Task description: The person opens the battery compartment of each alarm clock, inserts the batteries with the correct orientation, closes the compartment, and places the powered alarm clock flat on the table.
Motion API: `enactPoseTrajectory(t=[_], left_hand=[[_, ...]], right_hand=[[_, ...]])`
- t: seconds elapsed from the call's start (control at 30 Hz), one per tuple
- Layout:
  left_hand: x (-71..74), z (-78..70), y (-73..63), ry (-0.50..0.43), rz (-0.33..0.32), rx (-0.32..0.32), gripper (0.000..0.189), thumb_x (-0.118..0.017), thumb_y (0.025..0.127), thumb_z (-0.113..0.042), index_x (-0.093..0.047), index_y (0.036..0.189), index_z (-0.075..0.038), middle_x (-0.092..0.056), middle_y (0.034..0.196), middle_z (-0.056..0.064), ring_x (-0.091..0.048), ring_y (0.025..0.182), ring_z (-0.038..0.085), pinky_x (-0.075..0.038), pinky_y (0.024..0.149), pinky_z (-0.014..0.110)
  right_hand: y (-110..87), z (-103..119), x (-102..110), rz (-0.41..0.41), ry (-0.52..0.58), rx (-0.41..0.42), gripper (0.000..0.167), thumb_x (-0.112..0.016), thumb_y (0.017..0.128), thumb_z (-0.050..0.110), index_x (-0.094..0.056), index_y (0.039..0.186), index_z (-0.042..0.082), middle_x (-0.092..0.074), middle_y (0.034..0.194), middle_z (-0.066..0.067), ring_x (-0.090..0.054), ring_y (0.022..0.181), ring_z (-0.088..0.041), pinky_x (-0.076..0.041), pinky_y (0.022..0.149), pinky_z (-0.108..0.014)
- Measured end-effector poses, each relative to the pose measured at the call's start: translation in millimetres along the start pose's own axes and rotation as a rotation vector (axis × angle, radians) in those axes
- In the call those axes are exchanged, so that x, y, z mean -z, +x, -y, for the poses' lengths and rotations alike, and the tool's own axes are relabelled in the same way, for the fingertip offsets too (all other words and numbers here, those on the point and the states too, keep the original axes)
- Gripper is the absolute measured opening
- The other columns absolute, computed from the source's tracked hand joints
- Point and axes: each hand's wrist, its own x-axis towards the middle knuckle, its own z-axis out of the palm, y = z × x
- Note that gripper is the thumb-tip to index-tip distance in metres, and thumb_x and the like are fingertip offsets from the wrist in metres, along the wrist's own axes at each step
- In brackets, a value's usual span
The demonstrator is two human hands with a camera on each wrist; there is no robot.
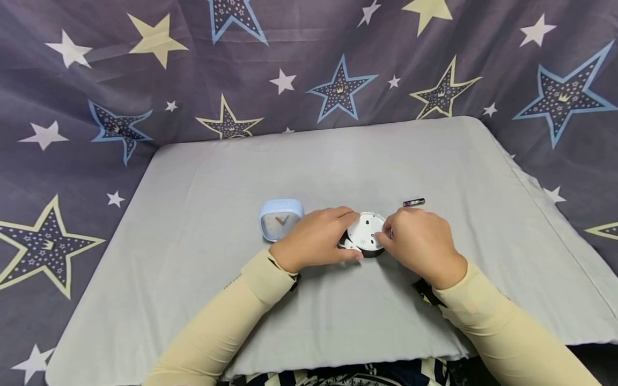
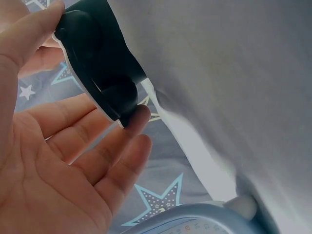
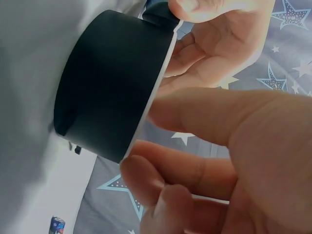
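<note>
A small round black case with a white back (image 1: 363, 236) is between my two hands, its white side up with dark holes and a cluster of tiny dots. My left hand (image 1: 321, 236) grips its left edge between thumb and fingers; in the left wrist view its lower fingers spread under the black body (image 2: 97, 53). At the right edge, my right hand (image 1: 421, 244) has its thumb against the white back and curled fingers at the rim. Whether something small is between those fingertips is hidden. A battery (image 1: 413, 202) lies just beyond my right hand.
A light blue alarm clock (image 1: 281, 220) stands left of my left hand, its dial toward me. Grey cloth (image 1: 203, 193) covers the table. A dark star-patterned curtain (image 1: 299, 64) hangs behind the far edge and along the sides.
</note>
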Motion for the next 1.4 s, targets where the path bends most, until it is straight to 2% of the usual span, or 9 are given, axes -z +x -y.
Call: enactPoseTrajectory(t=[0.17, 0.27, 0.67, 0.83, 1.0, 1.17, 1.4], left_hand=[[0.9, 0.5, -1.0, -0.004, -0.004, 0.000, 0.075, -0.079, 0.085, -0.056, -0.060, 0.142, -0.011, -0.062, 0.138, -0.001, -0.064, 0.118, 0.016, -0.054, 0.096, 0.033], [1.2, 1.1, -0.7, -0.009, -0.006, 0.002, 0.075, -0.078, 0.085, -0.056, -0.060, 0.142, -0.011, -0.062, 0.138, -0.001, -0.064, 0.117, 0.016, -0.054, 0.095, 0.033], [4.9, 1.6, 0.0, -0.012, 0.007, 0.023, 0.076, -0.078, 0.086, -0.057, -0.058, 0.144, -0.012, -0.061, 0.140, -0.002, -0.063, 0.119, 0.015, -0.053, 0.096, 0.033], [4.7, 1.3, -1.3, -0.021, 0.020, 0.032, 0.077, -0.078, 0.086, -0.058, -0.058, 0.144, -0.012, -0.061, 0.141, -0.002, -0.063, 0.120, 0.016, -0.054, 0.097, 0.034], [3.2, -0.1, -1.9, -0.033, 0.027, 0.038, 0.077, -0.078, 0.086, -0.058, -0.058, 0.144, -0.013, -0.061, 0.142, -0.002, -0.063, 0.121, 0.016, -0.054, 0.097, 0.033], [1.1, -1.5, -1.2, -0.056, 0.017, 0.025, 0.075, -0.079, 0.085, -0.057, -0.059, 0.143, -0.012, -0.062, 0.139, -0.001, -0.063, 0.120, 0.015, -0.053, 0.097, 0.033], [1.7, -1.7, -0.2, -0.093, -0.006, 0.002, 0.069, -0.082, 0.084, -0.051, -0.061, 0.137, -0.011, -0.064, 0.133, 0.001, -0.064, 0.114, 0.015, -0.053, 0.095, 0.033]], right_hand=[[-0.2, 2.9, -0.7, 0.000, -0.008, -0.001, 0.040, -0.074, 0.084, 0.031, -0.053, 0.051, 0.027, -0.055, 0.062, 0.005, -0.046, 0.048, -0.020, -0.032, 0.040, -0.036], [1.4, 3.3, -1.4, -0.002, 0.001, 0.003, 0.040, -0.073, 0.085, 0.029, -0.053, 0.051, 0.026, -0.055, 0.061, 0.005, -0.046, 0.049, -0.019, -0.032, 0.041, -0.035], [6.4, 2.7, -0.1, 0.047, 0.093, -0.021, 0.016, -0.075, 0.086, 0.026, -0.075, 0.070, 0.024, -0.067, 0.070, 0.008, -0.055, 0.055, -0.014, -0.039, 0.046, -0.032], [8.7, 0.0, -2.3, 0.081, 0.139, -0.050, 0.010, -0.074, 0.086, 0.025, -0.079, 0.077, 0.025, -0.071, 0.074, 0.009, -0.057, 0.059, -0.014, -0.040, 0.048, -0.032], [9.1, -7.7, -5.5, 0.124, 0.246, -0.086, 0.011, -0.072, 0.086, 0.022, -0.079, 0.078, 0.024, -0.071, 0.073, 0.010, -0.058, 0.061, -0.013, -0.042, 0.053, -0.031], [4.9, -15.7, -8.8, 0.150, 0.407, -0.125, 0.008, -0.075, 0.087, 0.020, -0.082, 0.088, 0.017, -0.074, 0.077, 0.007, -0.060, 0.067, -0.012, -0.046, 0.063, -0.031], [-0.4, -18.4, -21.3, 0.047, 0.517, -0.178, 0.004, -0.081, 0.086, 0.021, -0.083, 0.086, 0.018, -0.075, 0.080, 0.004, -0.057, 0.066, -0.013, -0.045, 0.060, -0.026]])
